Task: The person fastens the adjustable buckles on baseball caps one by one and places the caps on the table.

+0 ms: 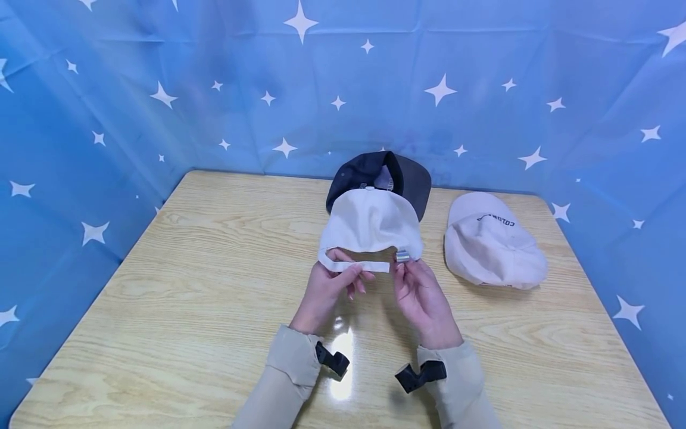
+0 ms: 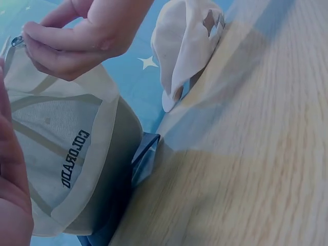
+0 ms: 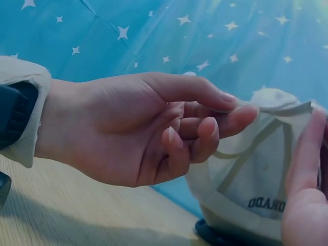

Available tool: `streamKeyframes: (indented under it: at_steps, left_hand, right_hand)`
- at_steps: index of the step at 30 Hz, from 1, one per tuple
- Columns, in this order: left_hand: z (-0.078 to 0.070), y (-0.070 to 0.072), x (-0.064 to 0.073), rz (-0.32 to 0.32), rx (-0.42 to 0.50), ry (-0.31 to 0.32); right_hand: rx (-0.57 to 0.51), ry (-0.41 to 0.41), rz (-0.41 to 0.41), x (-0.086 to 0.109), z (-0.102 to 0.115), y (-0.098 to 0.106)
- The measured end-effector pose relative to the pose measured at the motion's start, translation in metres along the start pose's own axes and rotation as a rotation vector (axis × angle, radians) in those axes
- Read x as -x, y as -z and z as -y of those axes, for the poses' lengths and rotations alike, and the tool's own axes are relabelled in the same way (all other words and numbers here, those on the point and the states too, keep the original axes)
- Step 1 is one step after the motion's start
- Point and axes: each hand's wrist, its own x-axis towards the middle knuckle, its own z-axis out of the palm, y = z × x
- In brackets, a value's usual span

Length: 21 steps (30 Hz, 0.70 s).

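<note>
A white baseball cap (image 1: 375, 217) is held up with its back opening toward me. My left hand (image 1: 328, 292) pinches the loose white strap (image 1: 373, 266) between thumb and fingers, its free end pointing right. On the other side, my right hand (image 1: 424, 298) pinches the cap's back edge by the silver metal buckle (image 1: 403, 256). Strap end and buckle are apart, with a small gap between them. Dark COLORADO lettering (image 2: 75, 160) shows reversed on the cap's inside in the left wrist view.
Behind the held cap lies a dark navy cap (image 1: 420, 179), partly hidden by it. A pale pinkish-white cap (image 1: 495, 250) with dark lettering sits to the right on the wooden table (image 1: 203, 286). A blue star-patterned cloth (image 1: 375, 89) hangs around the table.
</note>
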Motion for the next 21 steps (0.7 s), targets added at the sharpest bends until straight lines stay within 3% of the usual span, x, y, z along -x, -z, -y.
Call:
streamKeyframes:
  at_steps: [4, 11, 21]
  left_hand:
    - [-0.0014, -0.0009, -0.0002, -0.032, 0.014, -0.025]
    - [-0.0061, -0.0035, 0.0007, -0.069, -0.018, -0.037]
    - [-0.0060, -0.0035, 0.0013, -0.096, -0.023, -0.044]
  right_hand:
    - [0.041, 0.014, -0.020, 0.0005, -0.0022, -0.0038]
    - [0.077, -0.030, 0.017, -0.0001, -0.0040, -0.0063]
    - [0.140, -0.004, -0.003, -0.0008, -0.0062, -0.0063]
